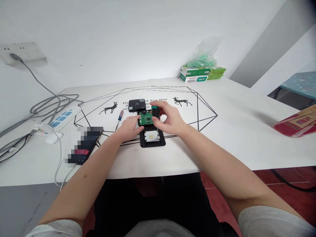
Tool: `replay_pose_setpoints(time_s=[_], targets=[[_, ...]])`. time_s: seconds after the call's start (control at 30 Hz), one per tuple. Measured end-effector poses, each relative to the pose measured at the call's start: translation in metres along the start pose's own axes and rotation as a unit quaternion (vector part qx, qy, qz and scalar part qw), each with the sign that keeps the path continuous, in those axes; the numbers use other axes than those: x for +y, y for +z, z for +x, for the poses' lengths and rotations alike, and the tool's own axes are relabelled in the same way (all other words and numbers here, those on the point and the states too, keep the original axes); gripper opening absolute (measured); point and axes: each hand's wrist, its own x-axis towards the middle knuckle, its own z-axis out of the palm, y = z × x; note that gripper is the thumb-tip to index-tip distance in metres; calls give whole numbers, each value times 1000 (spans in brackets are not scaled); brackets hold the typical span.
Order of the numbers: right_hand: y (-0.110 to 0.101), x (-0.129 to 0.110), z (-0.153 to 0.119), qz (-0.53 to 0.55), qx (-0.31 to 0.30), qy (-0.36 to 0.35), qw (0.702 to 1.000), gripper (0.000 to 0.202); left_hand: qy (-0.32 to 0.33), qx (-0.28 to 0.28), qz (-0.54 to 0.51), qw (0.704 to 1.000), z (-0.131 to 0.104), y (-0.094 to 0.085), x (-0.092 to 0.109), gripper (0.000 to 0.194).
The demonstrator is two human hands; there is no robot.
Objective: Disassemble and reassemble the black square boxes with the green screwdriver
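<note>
2 bare forearms; short light-grey sleeves, the left sleeve (58, 228) and right sleeve (274, 223) well behind the hands; dark, possibly black, trousers (148, 204).

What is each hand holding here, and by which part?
Right hand grips a screwdriver by its green-topped handle. Left hand steadies the green circuit board at its left edge.

Partly legible black print on the table (222, 98) reads "Do", then "it for the", the rest covered; box (195, 74) labels too small to read.
</note>
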Motion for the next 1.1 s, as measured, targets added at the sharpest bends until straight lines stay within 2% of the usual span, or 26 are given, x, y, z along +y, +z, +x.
replay_pose_setpoints(time_s=[0.8,1.1], targets=[[0,1,0,-11,-2,-16,1000,51,10,-2,11,1000,0,1,-3,66],[1,-3,0,-9,-8,-27,1000,50,-4,-8,12,1000,0,-1,2,66]])
